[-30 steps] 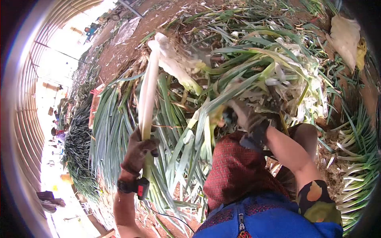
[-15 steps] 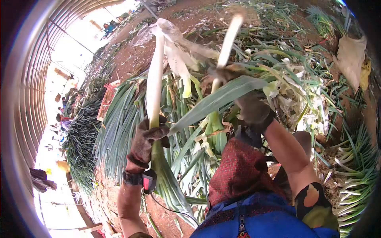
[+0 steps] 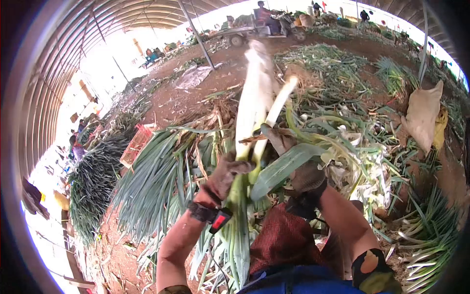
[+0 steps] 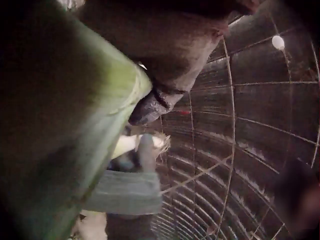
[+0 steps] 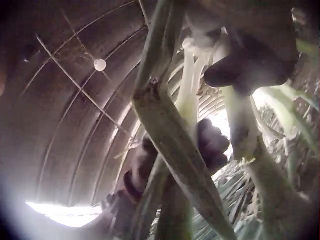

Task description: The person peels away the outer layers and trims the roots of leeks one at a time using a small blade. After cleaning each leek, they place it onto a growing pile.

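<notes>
Left hand (image 3: 223, 175): gloved, fingers curled round the pale leeks (image 3: 250, 110) where white turns to green.
Pale leeks: upright above the left hand, upper ends blurred, green leaves (image 3: 238, 230) hanging below it.
Right hand (image 3: 299, 169): gloved, just beside the left, gripping the rooted leek (image 3: 280, 104); exact finger placement hard to make out, perhaps pinched between thumb and fingers.
Rooted leek: tilted up and to the right, close beside the pale leeks, brown roots (image 3: 299, 74) at the top.
In the way: broad green leaf (image 3: 285, 169) slanting across the front of the right hand, partly hiding it; dry brown strip (image 3: 268, 135) across the rooted leek.
Below the hands: red patterned cloth (image 3: 286, 237) near the body.
Left of the hands: long-leaved pile (image 3: 152, 169), with red crate (image 3: 138, 144) at its edge and darker green heap (image 3: 100, 171) farther out.
Right of the hands: pale, tangled trimmings (image 3: 350, 174), then row of leeks (image 3: 431, 250) lower down, white ends showing.
Far right: off-white sack (image 3: 423, 116) against yellow bag (image 3: 440, 128).
Beyond: crumpled sheet (image 3: 194, 76) on reddish soil, vehicle (image 3: 269, 25) with seated person (image 3: 264, 14), all under a ribbed, arched roof (image 3: 142, 18).
</notes>
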Demonstrator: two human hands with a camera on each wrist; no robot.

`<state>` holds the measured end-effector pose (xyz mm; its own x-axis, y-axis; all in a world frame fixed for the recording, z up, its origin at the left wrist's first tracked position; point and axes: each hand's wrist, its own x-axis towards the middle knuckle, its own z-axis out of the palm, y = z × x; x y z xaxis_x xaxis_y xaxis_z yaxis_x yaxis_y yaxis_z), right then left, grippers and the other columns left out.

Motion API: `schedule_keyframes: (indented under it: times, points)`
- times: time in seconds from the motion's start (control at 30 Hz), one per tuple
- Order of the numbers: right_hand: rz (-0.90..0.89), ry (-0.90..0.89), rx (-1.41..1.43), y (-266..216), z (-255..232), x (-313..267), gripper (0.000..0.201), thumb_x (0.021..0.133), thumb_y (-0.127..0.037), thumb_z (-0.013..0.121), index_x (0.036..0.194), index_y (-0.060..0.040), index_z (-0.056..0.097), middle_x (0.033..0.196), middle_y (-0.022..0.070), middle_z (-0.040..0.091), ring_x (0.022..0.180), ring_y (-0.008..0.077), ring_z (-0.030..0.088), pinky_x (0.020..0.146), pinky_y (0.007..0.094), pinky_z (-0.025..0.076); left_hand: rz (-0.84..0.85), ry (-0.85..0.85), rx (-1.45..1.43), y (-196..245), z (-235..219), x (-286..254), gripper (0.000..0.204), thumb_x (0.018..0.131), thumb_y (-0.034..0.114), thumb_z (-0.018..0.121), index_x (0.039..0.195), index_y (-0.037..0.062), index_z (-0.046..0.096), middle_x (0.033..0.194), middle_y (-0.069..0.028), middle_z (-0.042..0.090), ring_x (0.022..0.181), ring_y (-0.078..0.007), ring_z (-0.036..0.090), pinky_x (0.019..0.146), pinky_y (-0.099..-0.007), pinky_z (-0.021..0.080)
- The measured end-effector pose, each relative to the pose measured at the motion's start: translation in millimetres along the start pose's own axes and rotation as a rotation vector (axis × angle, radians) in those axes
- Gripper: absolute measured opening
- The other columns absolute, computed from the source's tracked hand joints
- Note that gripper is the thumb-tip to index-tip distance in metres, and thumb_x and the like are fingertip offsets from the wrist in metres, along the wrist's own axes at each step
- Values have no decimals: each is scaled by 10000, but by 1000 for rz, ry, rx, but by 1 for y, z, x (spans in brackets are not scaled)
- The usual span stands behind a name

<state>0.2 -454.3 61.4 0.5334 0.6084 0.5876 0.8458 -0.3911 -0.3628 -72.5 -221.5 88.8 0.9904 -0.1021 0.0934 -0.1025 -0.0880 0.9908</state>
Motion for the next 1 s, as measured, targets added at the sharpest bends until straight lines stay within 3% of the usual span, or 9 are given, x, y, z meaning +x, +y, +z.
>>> schedule_keyframes:
  times: [0.1, 0.17, 0.33, 0.37, 0.57, 0.67, 0.77, 0.87, 1.0]
  points:
    - [-68, 167, -204, 9, 5, 3, 741, 830, -297, 605, 1496, -79, 366, 1436, 200, 443, 1234, 371, 510, 1029, 449, 431, 192, -146, 410, 13, 17, -10, 932, 846, 824, 299, 1196, 18, 608, 1173, -159, 642, 1202, -289, 502, 1115, -437, 255]
    - [-133, 124, -226, -6, -24, 2, 719, 827, -310, 619, 1471, -74, 402, 1386, 198, 493, 1200, 356, 534, 993, 432, 455, 128, -99, 359, 9, 27, -8, 971, 849, 841, 186, 1061, 33, 682, 1155, -152, 654, 1222, -330, 482, 1143, -453, 195]
    - [28, 46, -468, 62, -90, -25, 744, 823, -332, 671, 1460, -57, 402, 1373, 181, 514, 1167, 314, 560, 962, 408, 475, -85, -19, -137, -9, -20, -5, 446, 829, 141, 716, 1202, -22, 534, 1001, -93, 661, 923, -193, 639, 831, -340, 521]
    - [123, 7, -515, 94, -100, -38, 749, 823, -336, 681, 1458, -53, 402, 1370, 178, 518, 1160, 306, 565, 956, 403, 479, -105, 45, -177, 8, -20, -10, 410, 807, 87, 695, 1174, -17, 543, 903, -71, 641, 782, -168, 647, 685, -282, 541]
    - [626, -499, -374, 189, -132, -76, 786, 819, -362, 744, 1445, -32, 402, 1354, 157, 543, 1121, 256, 595, 918, 374, 502, -105, -4, 14, 42, -40, -34, 424, 805, 114, 687, 1183, -13, 543, 944, -64, 630, 795, -172, 641, 735, -292, 537]
    - [641, -175, 546, 110, -115, -15, 888, 790, -378, 793, 1472, -18, 352, 1388, 168, 518, 1182, 241, 569, 962, 356, 482, -129, -96, 128, 39, -33, -39, 319, 831, 180, 682, 1066, -31, 633, 1011, -74, 640, 946, -157, 623, 870, -332, 504]
    - [291, -77, 433, 62, -77, 35, 921, 818, -304, 777, 1502, -13, 233, 1403, 177, 459, 1213, 214, 523, 997, 336, 457, 1, -124, 188, 37, -4, -41, 320, 836, 190, 690, 1063, -29, 635, 1029, -84, 642, 975, -185, 623, 893, -349, 496]
    - [137, 46, 919, 75, -7, 58, 676, 873, -175, 715, 1421, -10, 355, 1199, 117, 578, 1088, 207, 584, 943, 333, 492, -185, -174, 49, 27, 12, -49, 557, 806, 166, 707, 1291, -3, 493, 1081, -100, 639, 991, -209, 622, 898, -343, 498]
    - [12, 460, 365, 80, 16, 54, 394, 901, -145, 668, 1240, -14, 516, 1045, 87, 625, 944, 237, 638, 832, 391, 519, -200, -209, 39, 34, 24, -59, 639, 739, 168, 693, 1300, -46, 473, 1143, -112, 621, 1004, -202, 609, 924, -329, 485]
